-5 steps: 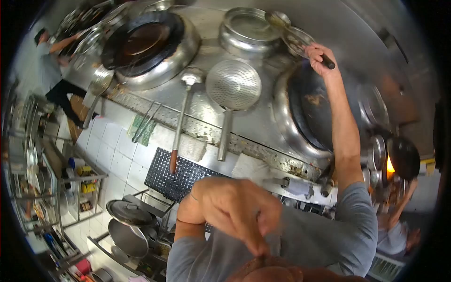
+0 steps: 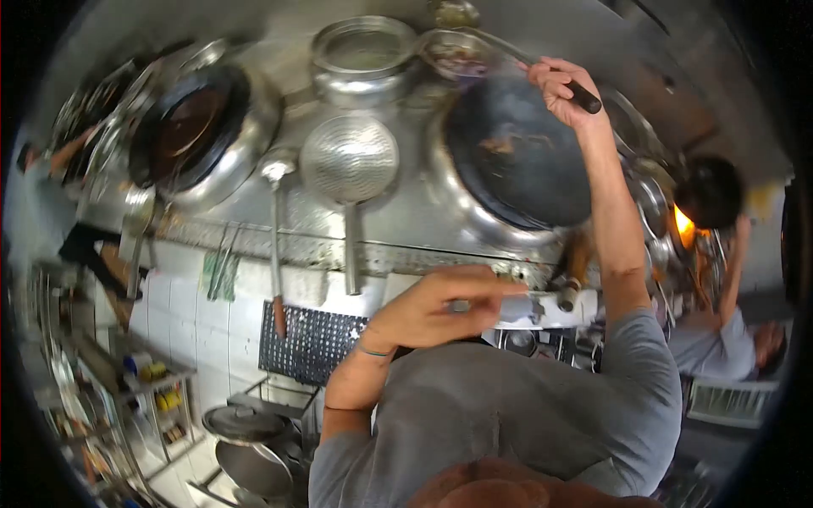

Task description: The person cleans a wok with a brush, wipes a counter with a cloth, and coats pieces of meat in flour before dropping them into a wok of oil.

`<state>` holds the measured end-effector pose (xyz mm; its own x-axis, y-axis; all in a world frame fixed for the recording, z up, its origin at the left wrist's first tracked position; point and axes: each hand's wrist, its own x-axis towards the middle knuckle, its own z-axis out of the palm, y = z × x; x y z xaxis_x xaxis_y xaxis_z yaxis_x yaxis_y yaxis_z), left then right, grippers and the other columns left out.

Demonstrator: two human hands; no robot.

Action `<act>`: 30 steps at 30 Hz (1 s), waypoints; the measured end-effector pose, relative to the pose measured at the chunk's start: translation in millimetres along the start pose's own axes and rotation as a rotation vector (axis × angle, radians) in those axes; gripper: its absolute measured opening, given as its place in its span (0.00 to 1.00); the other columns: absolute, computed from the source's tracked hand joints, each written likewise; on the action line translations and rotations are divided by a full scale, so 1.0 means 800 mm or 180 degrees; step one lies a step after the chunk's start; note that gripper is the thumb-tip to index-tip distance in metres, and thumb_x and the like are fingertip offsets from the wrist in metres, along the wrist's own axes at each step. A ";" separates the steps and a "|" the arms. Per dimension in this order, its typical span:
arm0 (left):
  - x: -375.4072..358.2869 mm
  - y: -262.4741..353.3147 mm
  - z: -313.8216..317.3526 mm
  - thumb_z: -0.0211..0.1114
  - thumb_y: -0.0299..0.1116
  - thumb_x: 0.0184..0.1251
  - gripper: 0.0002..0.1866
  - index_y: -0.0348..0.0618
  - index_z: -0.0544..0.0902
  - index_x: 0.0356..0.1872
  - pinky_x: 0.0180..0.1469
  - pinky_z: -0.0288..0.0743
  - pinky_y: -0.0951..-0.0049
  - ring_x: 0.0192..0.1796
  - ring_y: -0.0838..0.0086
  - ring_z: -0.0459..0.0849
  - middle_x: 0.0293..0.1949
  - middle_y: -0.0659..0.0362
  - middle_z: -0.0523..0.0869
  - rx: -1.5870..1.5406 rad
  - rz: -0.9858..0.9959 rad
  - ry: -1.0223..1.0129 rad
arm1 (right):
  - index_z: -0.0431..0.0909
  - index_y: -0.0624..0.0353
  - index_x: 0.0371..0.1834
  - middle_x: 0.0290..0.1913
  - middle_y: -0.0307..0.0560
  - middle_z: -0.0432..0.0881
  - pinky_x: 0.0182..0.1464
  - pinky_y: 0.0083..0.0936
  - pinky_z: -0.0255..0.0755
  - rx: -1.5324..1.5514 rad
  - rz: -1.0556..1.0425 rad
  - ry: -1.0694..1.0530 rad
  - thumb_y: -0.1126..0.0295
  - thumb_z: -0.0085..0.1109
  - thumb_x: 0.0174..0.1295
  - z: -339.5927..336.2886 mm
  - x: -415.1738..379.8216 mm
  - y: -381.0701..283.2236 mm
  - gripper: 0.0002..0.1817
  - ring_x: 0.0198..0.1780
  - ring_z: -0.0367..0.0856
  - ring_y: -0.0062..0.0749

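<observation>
My right hand point(image 2: 566, 91) is closed around the dark handle end of a ladle point(image 2: 500, 44). The ladle's bowl is at the top of the view, beyond a bowl of chopped food point(image 2: 458, 57). Below the handle sits a large dark wok point(image 2: 517, 182), with steam and a little brown food inside. My left hand point(image 2: 449, 309) is in front of my chest, near the stove's front edge. Its fingers stretch to the right, with a gap between fingers and thumb, and it holds nothing that I can see. A grey fitting point(image 2: 518, 311) shows behind the fingers.
A perforated strainer point(image 2: 350, 161) and another ladle point(image 2: 277, 229) lie on the stove. A metal pot point(image 2: 364, 63) stands behind them, and a second wok point(image 2: 190, 131) is at left. Flame point(image 2: 684, 227) burns by a co-worker at right; another person point(image 2: 51, 203) is far left.
My left hand has moved from near my face to the stove's front edge, its fingers now extended. The ladle in my right hand has shifted relative to the bowl. The whole view has turned.
</observation>
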<state>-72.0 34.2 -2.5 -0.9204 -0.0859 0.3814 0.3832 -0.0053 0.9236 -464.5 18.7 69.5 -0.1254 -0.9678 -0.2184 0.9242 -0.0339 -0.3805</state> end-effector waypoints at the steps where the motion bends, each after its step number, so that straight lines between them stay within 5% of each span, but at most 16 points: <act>1: 0.024 -0.025 0.041 0.66 0.30 0.64 0.16 0.40 0.83 0.53 0.45 0.74 0.65 0.43 0.62 0.81 0.41 0.54 0.83 0.0279 -0.0080 0.0138 | 0.47 0.73 0.71 0.32 0.44 0.69 0.14 0.16 0.59 -0.0021 -0.0019 0.0232 0.78 0.45 0.71 0.009 -0.048 -0.013 0.29 0.19 0.67 0.18; 7: 0.128 -0.186 0.155 0.66 0.29 0.60 0.24 0.41 0.80 0.60 0.57 0.68 0.50 0.57 0.53 0.76 0.49 0.49 0.82 0.3238 0.0309 0.0956 | 0.68 0.64 0.38 0.24 0.37 0.73 0.11 0.14 0.60 -0.1126 0.0045 0.1352 0.72 0.52 0.68 -0.043 -0.211 -0.018 0.07 0.15 0.69 0.15; 9: 0.161 -0.237 0.172 0.65 0.34 0.62 0.23 0.43 0.80 0.60 0.59 0.64 0.41 0.66 0.56 0.71 0.57 0.48 0.80 0.3574 0.0211 0.1248 | 0.70 0.60 0.31 0.22 0.35 0.73 0.11 0.14 0.60 -0.1634 0.0190 0.1399 0.72 0.53 0.67 -0.075 -0.253 -0.016 0.07 0.14 0.69 0.15; 11: 0.188 -0.297 0.168 0.65 0.38 0.63 0.20 0.42 0.82 0.55 0.56 0.64 0.41 0.61 0.56 0.74 0.53 0.50 0.82 0.3416 -0.0118 0.1053 | 0.72 0.59 0.27 0.18 0.34 0.71 0.11 0.17 0.61 -0.2130 0.0242 0.1501 0.72 0.55 0.65 -0.124 -0.287 -0.006 0.08 0.13 0.68 0.17; 14: 0.211 -0.302 0.173 0.65 0.43 0.64 0.17 0.43 0.85 0.46 0.50 0.67 0.44 0.53 0.58 0.78 0.46 0.54 0.85 0.3657 -0.0545 0.0920 | 0.77 0.64 0.42 0.17 0.37 0.72 0.13 0.22 0.64 -0.3720 -0.0312 0.2176 0.74 0.55 0.64 -0.153 -0.341 0.036 0.07 0.13 0.69 0.20; 16: 0.222 -0.309 0.170 0.65 0.46 0.64 0.16 0.43 0.86 0.39 0.46 0.69 0.46 0.48 0.59 0.80 0.41 0.55 0.86 0.3932 -0.0643 0.1111 | 0.74 0.66 0.61 0.18 0.38 0.74 0.15 0.20 0.63 -0.4473 -0.0971 0.2088 0.76 0.56 0.64 -0.184 -0.378 0.071 0.21 0.13 0.67 0.18; 17: 0.226 -0.327 0.163 0.64 0.47 0.65 0.16 0.43 0.86 0.36 0.45 0.70 0.47 0.47 0.59 0.81 0.39 0.55 0.86 0.4056 -0.0610 0.1320 | 0.65 0.63 0.73 0.28 0.45 0.82 0.28 0.22 0.73 -0.4792 -0.0651 0.2210 0.78 0.57 0.64 -0.171 -0.401 0.081 0.31 0.24 0.78 0.22; 21: 0.209 -0.318 0.146 0.66 0.44 0.63 0.16 0.41 0.84 0.26 0.40 0.72 0.50 0.40 0.54 0.80 0.31 0.51 0.86 0.3513 -0.0394 0.1185 | 0.64 0.56 0.75 0.30 0.40 0.79 0.20 0.19 0.65 -0.5156 -0.2262 0.2240 0.76 0.59 0.64 -0.322 -0.424 0.158 0.33 0.19 0.71 0.16; 23: 0.201 -0.308 0.144 0.67 0.41 0.63 0.15 0.40 0.83 0.24 0.41 0.73 0.50 0.39 0.51 0.80 0.30 0.49 0.86 0.3249 -0.0226 0.1148 | 0.66 0.65 0.72 0.53 0.55 0.84 0.58 0.28 0.71 -0.4974 -0.1917 0.2578 0.76 0.59 0.64 -0.337 -0.428 0.190 0.30 0.53 0.79 0.32; 25: 0.203 -0.299 0.144 0.68 0.39 0.62 0.14 0.39 0.82 0.25 0.41 0.73 0.50 0.39 0.50 0.79 0.32 0.48 0.85 0.3176 -0.0129 0.1230 | 0.68 0.66 0.69 0.49 0.53 0.85 0.51 0.25 0.74 -0.4791 -0.1700 0.2670 0.76 0.58 0.65 -0.342 -0.428 0.191 0.28 0.48 0.81 0.31; 27: 0.199 -0.308 0.144 0.67 0.38 0.63 0.12 0.39 0.83 0.27 0.42 0.73 0.50 0.39 0.50 0.79 0.32 0.49 0.85 0.3158 0.0042 0.1145 | 0.68 0.66 0.69 0.32 0.46 0.83 0.30 0.21 0.73 -0.4308 -0.1302 0.2537 0.76 0.56 0.68 -0.303 -0.416 0.175 0.26 0.27 0.79 0.24; 30: 0.179 -0.274 0.146 0.64 0.32 0.64 0.07 0.40 0.85 0.37 0.45 0.73 0.52 0.41 0.50 0.79 0.33 0.51 0.84 0.3068 0.0569 0.1504 | 0.66 0.64 0.70 0.19 0.39 0.74 0.16 0.21 0.62 -0.4158 -0.1509 0.2251 0.76 0.54 0.69 -0.263 -0.363 0.157 0.25 0.14 0.68 0.18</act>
<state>-296.5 139.1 -145.7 -0.6556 -0.3833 0.6506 0.0973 0.8115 0.5762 -388.3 347.8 -103.7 -0.7893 -0.6093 -0.0766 -0.1440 0.3049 -0.9414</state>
